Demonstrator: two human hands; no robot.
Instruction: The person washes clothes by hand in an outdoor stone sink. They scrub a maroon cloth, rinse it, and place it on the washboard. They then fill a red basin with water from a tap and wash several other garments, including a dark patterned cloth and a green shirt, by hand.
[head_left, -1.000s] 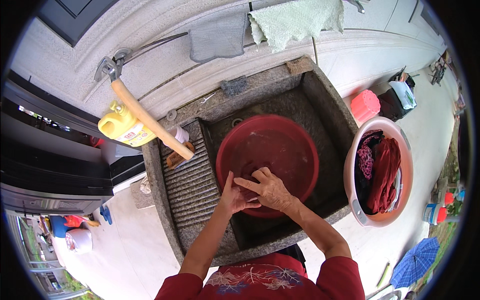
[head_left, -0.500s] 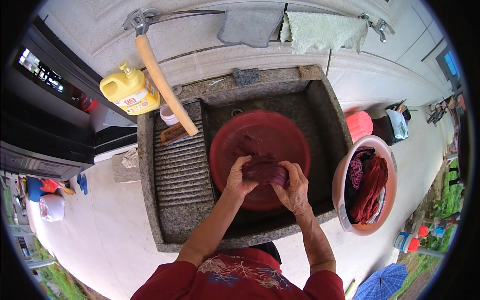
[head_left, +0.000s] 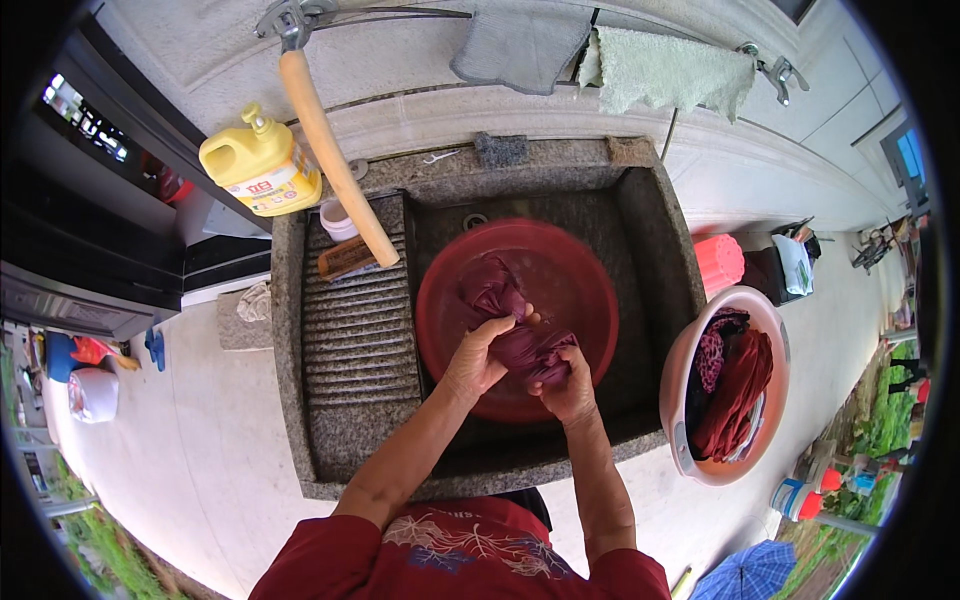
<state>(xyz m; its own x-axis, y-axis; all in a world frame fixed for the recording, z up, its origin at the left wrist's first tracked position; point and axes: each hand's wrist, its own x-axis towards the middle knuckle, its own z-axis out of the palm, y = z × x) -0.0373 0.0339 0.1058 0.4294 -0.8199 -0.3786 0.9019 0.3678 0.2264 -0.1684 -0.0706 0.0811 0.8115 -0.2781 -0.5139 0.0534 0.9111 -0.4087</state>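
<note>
A wet, dark purple piece of clothing point(head_left: 492, 288) is bunched up over a red plastic basin point(head_left: 598, 300) that holds water. My left hand point(head_left: 480, 358) is closed around the middle of the cloth. Gripping its near right end, my right hand point(head_left: 568, 390) sits lower and close beside the left one. The far part of the cloth hangs into the basin, beyond my left hand. The kind of garment cannot be made out. Under the basin is a dark stone sink point(head_left: 655, 260), with a ribbed washboard point(head_left: 360, 340) along its left side.
A wooden-handled tap hose or pipe point(head_left: 335, 160) slants over the washboard, near a yellow pump jug point(head_left: 262, 170), a white cup point(head_left: 338, 220) and a brush point(head_left: 348, 258). To the right stands a pink basin point(head_left: 676, 400) of clothes point(head_left: 740, 385). A blue umbrella point(head_left: 748, 575) lies at lower right.
The cloth was bunched between both hands and is now drawn out longer, its far part bulging past my left hand. My right hand has turned and come lower and slightly left.
</note>
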